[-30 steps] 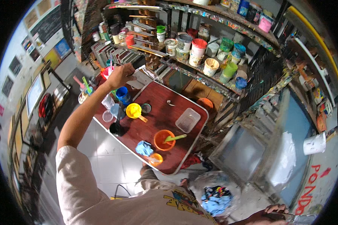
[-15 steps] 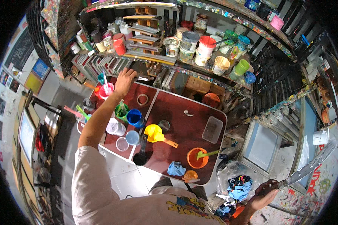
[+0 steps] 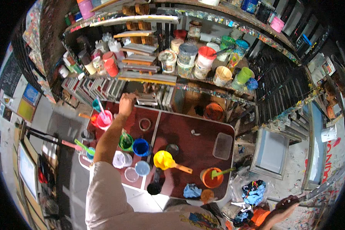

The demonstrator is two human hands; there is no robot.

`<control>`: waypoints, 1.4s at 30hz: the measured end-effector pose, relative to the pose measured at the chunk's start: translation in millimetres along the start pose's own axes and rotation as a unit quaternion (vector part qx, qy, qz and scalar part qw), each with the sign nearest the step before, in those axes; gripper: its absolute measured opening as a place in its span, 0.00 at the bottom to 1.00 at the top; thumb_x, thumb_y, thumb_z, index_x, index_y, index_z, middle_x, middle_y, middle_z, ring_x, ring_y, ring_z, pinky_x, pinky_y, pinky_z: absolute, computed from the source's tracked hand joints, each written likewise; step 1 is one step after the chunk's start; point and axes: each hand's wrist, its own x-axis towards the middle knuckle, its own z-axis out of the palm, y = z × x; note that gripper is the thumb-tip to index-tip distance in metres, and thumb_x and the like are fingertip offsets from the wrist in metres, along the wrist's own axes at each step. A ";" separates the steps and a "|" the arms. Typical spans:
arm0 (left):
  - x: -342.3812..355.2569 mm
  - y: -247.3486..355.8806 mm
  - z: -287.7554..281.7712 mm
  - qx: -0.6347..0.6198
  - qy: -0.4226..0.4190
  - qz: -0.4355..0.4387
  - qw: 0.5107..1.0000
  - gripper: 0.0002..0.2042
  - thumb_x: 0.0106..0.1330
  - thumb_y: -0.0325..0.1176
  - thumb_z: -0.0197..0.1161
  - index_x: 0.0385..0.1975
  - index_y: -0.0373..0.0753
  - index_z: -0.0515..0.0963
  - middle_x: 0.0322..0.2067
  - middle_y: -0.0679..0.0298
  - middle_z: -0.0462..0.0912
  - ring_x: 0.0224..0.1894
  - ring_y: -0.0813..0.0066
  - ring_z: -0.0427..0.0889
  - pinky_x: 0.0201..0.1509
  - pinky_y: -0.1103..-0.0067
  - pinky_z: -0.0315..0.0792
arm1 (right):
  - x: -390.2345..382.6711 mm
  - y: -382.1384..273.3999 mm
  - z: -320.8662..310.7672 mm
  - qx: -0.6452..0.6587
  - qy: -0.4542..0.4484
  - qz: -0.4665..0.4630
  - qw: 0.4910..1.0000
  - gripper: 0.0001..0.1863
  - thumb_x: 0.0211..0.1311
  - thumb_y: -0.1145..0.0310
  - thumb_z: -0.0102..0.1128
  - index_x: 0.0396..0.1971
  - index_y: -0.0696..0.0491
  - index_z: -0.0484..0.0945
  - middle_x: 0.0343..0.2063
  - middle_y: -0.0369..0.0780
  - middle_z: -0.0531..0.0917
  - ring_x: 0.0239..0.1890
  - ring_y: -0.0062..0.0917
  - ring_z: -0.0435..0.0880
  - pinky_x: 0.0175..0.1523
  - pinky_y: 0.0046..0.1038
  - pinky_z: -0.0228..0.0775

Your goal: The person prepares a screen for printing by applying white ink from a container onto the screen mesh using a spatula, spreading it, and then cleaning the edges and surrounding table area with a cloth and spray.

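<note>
My left hand (image 3: 127,104) reaches over the far edge of the dark red table (image 3: 180,132). Its fingers curl in at the row of stored screen frames (image 3: 103,90) under the shelf; what they grip, if anything, is hidden. Out to the lower right, my right hand (image 3: 285,211) grips a long, flat, grey-smeared blade (image 3: 320,190) by its dark end. Near my left arm stand a pink paint pot (image 3: 104,120), a green pot (image 3: 125,142) and a blue pot (image 3: 141,147). A yellow paint cup (image 3: 163,160) holds a wooden-handled tool.
An orange paint bucket (image 3: 212,177) with a green spatula, a blue rag (image 3: 192,190) and a clear plastic lid (image 3: 222,146) lie toward the table's right. Paint tubs (image 3: 188,53) crowd the shelf ahead. A bag of rags (image 3: 253,191) stands beside the table; screens lean at right.
The view has shifted, so the table and shelf sit lower in the picture. My left hand's fingers have curled in at the frames. My right hand still holds the blade, now lower.
</note>
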 end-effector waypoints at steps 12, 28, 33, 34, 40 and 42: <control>28.4 -51.1 91.9 -0.188 0.032 -0.099 0.977 0.11 0.56 0.14 0.60 0.37 0.36 0.79 0.41 0.53 0.86 0.45 0.49 0.85 0.47 0.67 0.79 | -28.6 -5.7 13.7 -0.036 -0.037 -0.046 0.998 0.22 0.76 0.53 0.48 0.42 0.61 0.78 0.31 0.41 0.81 0.25 0.24 0.77 0.25 0.21 0.65; 41.8 -101.6 163.8 -0.156 0.074 -0.179 0.969 0.15 0.53 0.17 0.63 0.41 0.33 0.83 0.39 0.45 0.85 0.44 0.46 0.85 0.48 0.64 0.78 | -46.8 6.7 -54.1 -0.161 -0.006 0.058 0.985 0.28 0.78 0.64 0.47 0.72 0.56 0.58 0.70 0.47 0.60 0.67 0.37 0.68 0.66 0.37 0.72; 42.6 -161.5 171.0 -0.091 0.029 -0.170 0.981 0.20 0.53 0.19 0.66 0.48 0.34 0.83 0.45 0.46 0.86 0.48 0.52 0.86 0.53 0.65 0.78 | -47.2 -7.6 -6.6 -0.059 0.047 -0.030 0.997 0.20 0.78 0.49 0.44 0.44 0.51 0.75 0.26 0.28 0.70 0.23 0.10 0.63 0.26 0.16 0.49; 39.0 -166.1 173.8 -0.075 0.007 -0.152 0.985 0.22 0.57 0.17 0.57 0.53 0.35 0.81 0.47 0.46 0.85 0.50 0.52 0.86 0.54 0.65 0.77 | -45.6 -3.1 -13.5 -0.115 0.025 -0.054 0.991 0.20 0.78 0.48 0.44 0.43 0.51 0.75 0.26 0.28 0.70 0.23 0.09 0.63 0.26 0.16 0.49; -10.0 -159.7 238.3 -0.061 -0.070 -0.207 0.974 0.39 0.52 0.27 0.56 0.71 0.32 0.59 0.47 0.42 0.83 0.48 0.39 0.81 0.51 0.58 0.76 | -55.1 -10.9 -49.5 -0.145 -0.092 -0.027 0.985 0.20 0.79 0.58 0.44 0.58 0.57 0.70 0.47 0.41 0.75 0.45 0.25 0.75 0.42 0.24 0.72; 0.8 -272.7 204.3 0.142 -0.135 0.035 0.980 0.33 0.53 0.31 0.60 0.63 0.30 0.67 0.46 0.43 0.83 0.51 0.43 0.81 0.54 0.59 0.75 | -38.2 -6.9 -13.4 -0.055 -0.064 -0.018 0.996 0.23 0.81 0.50 0.36 0.45 0.55 0.73 0.28 0.31 0.71 0.22 0.11 0.63 0.23 0.15 0.48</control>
